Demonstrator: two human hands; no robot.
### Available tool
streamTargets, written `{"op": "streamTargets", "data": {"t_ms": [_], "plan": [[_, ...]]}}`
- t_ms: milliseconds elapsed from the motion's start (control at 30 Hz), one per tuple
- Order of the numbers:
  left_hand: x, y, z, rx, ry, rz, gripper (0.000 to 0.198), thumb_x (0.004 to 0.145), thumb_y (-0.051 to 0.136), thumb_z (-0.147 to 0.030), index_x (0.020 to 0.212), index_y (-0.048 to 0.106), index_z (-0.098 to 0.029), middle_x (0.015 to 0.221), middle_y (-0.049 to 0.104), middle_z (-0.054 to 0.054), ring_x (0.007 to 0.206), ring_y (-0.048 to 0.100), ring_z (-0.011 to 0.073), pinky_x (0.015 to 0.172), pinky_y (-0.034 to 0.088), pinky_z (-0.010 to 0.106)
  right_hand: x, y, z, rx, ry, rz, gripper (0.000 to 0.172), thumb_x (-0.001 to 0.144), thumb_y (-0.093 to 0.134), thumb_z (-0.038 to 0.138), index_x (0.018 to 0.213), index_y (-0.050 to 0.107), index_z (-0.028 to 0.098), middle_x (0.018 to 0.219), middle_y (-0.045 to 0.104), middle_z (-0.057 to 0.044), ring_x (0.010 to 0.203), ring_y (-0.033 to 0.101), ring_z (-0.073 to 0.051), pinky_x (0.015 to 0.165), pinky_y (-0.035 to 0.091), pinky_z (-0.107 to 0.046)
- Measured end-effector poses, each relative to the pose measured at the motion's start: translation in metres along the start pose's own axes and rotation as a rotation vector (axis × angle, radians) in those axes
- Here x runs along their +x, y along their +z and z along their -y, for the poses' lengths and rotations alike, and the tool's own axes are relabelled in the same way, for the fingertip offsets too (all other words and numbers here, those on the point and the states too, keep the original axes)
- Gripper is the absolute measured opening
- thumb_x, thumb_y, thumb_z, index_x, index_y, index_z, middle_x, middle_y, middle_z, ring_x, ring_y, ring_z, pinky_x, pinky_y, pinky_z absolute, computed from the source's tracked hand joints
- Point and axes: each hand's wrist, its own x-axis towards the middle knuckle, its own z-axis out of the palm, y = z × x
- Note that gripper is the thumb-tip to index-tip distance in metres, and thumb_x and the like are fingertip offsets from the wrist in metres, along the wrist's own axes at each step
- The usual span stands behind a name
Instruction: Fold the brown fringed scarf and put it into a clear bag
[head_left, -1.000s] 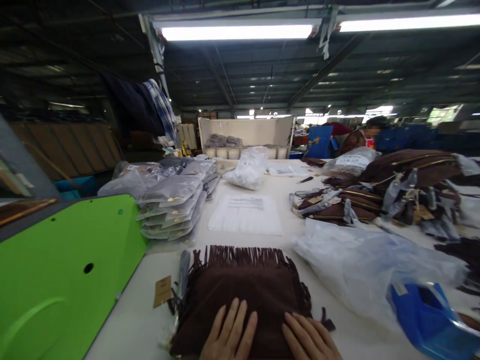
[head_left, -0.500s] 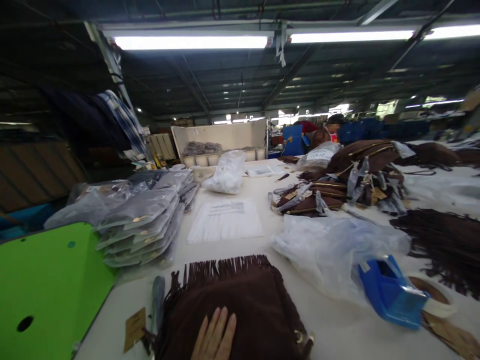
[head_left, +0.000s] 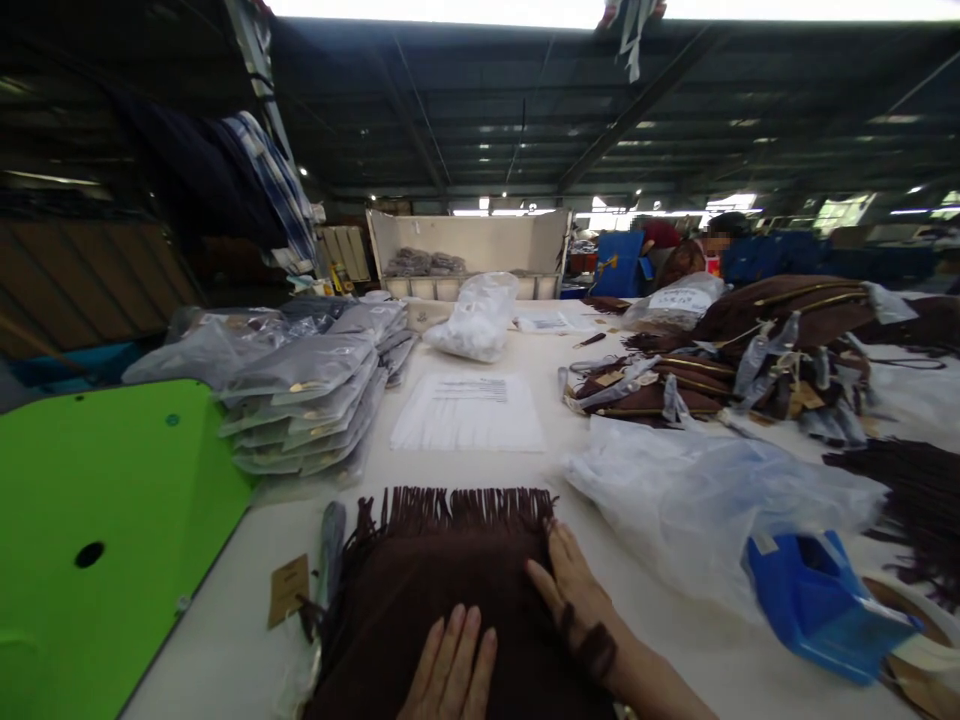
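Observation:
A dark brown fringed bag [head_left: 435, 570] lies flat on the white table in front of me, its fringe pointing away. My left hand [head_left: 454, 665] rests on the middle of it with fingers stretched out. Along the bag's right edge, near the fringe, lies my right hand [head_left: 574, 585], fingers extended and thumb apart on the fabric. A brown strip crosses near the right wrist; I cannot tell what it belongs to. Left of the bag are a brown card tag [head_left: 289, 590] and a grey wrapped strip [head_left: 330, 550]. The near end of the bag is out of frame.
Bagged goods [head_left: 304, 395] are stacked at left beside a green panel [head_left: 120, 530]. Printed white plastic sheets [head_left: 469, 412] lie ahead. On the right are crumpled plastic [head_left: 697, 500], a blue tape dispenser [head_left: 825, 600] and piled brown bags [head_left: 787, 340]. A person bends in the background.
My right hand has come into view and onto the bag's right edge. My left hand stays flat on the bag. The camera view has tilted down.

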Motion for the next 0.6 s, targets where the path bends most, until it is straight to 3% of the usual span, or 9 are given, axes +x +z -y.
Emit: {"op": "streamTargets", "data": {"t_ms": [100,233,333,400,467,567,600], "plan": [[0.001,0.001,-0.004,-0.013,-0.025,-0.031,0.036,0.086,0.032,-0.011,0.108,0.060,-0.014,0.102,0.068,0.008,0.113,0.054,0.0202,0.113,0.023,0.036,0.005,0.004,0.031,-0.087,-0.016,0.070,0.059,0.088,0.040,0.041,0.132,0.040,0.002,0.140,0.034,-0.022,0.132,0.025,-0.035,0.106,0.029,-0.050],[-0.002,0.010,-0.005,0.014,0.006,-0.083,0.033,0.086,0.031,-0.009,0.099,0.062,-0.010,0.095,0.069,0.011,0.117,0.050,0.0236,0.113,0.024,0.040,0.006,0.027,0.058,-0.125,-0.010,0.049,0.048,0.090,0.037,0.034,0.131,0.044,0.009,0.138,0.039,-0.018,0.131,0.028,-0.032,0.106,0.029,-0.049],[-0.004,0.020,-0.011,0.055,0.022,-0.135,0.032,0.086,0.030,-0.007,0.095,0.061,-0.008,0.099,0.068,0.013,0.114,0.053,0.0249,0.111,0.028,0.042,-0.001,0.046,0.048,-0.186,-0.088,-0.145,0.040,0.090,0.039,0.029,0.124,0.053,0.015,0.135,0.046,-0.013,0.130,0.032,-0.030,0.106,0.030,-0.046],[-0.004,0.024,-0.019,0.100,0.023,-0.173,0.029,0.086,0.032,-0.007,0.095,0.060,-0.009,0.108,0.065,0.014,0.110,0.056,0.0235,0.109,0.031,0.043,-0.006,0.054,0.034,-0.241,-0.281,-0.273,0.033,0.088,0.040,0.022,0.114,0.061,0.020,0.134,0.049,-0.010,0.132,0.029,-0.030,0.105,0.029,-0.047],[0.001,0.022,-0.023,0.126,0.007,-0.222,0.024,0.086,0.036,-0.009,0.092,0.059,-0.010,0.109,0.064,0.013,0.106,0.059,0.0220,0.108,0.032,0.044,-0.008,0.057,0.020,-0.291,-0.481,-0.389,0.031,0.085,0.041,0.017,0.107,0.063,0.020,0.131,0.051,-0.013,0.135,0.019,-0.032,0.102,0.029,-0.049],[0.015,0.003,-0.004,0.006,-0.074,-0.295,0.023,0.086,0.037,-0.010,0.087,0.060,-0.013,0.092,0.068,0.004,0.101,0.060,0.0177,0.108,0.031,0.037,-0.002,0.055,0.011,-0.312,-0.635,-0.499,0.035,0.080,0.037,0.010,0.101,0.064,0.015,0.123,0.054,-0.021,0.135,0.015,-0.038,0.093,0.034,-0.053],[0.020,-0.007,0.010,-0.081,-0.021,-0.205,0.026,0.087,0.034,-0.010,0.093,0.059,-0.015,0.094,0.068,0.001,0.103,0.058,0.0140,0.109,0.030,0.032,0.001,0.052,0.011,-0.320,-0.669,-0.527,0.036,0.078,0.036,0.008,0.099,0.064,0.014,0.120,0.055,-0.022,0.134,0.015,-0.039,0.090,0.037,-0.053]]}}
